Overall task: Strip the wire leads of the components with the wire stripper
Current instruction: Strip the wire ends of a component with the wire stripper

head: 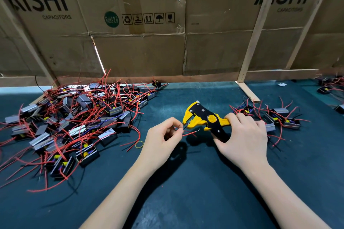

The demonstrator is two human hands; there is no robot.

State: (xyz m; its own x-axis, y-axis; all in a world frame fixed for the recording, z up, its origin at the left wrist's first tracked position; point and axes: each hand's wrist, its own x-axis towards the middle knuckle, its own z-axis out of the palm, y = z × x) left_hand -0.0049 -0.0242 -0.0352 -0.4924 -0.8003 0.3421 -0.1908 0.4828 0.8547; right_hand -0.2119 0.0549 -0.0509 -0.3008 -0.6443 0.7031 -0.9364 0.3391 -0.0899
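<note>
Stripper point(202, 119) is up over the counter point(186, 182), right hand point(243, 135) wrapped round its handles. Left hand point(163, 137) pinches red and black leads point(189, 133) right at the yellow jaws. Big component pile point(70, 117) sits left, smaller bunch point(279, 117) right.

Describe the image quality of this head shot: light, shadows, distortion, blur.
Head view: light from above casts dark shadows on the mat beneath the left hand and along both forearms; wide-angle distortion bends the cardboard wall and wooden struts; far right edge smears; the wire stripper is sharp.
</note>
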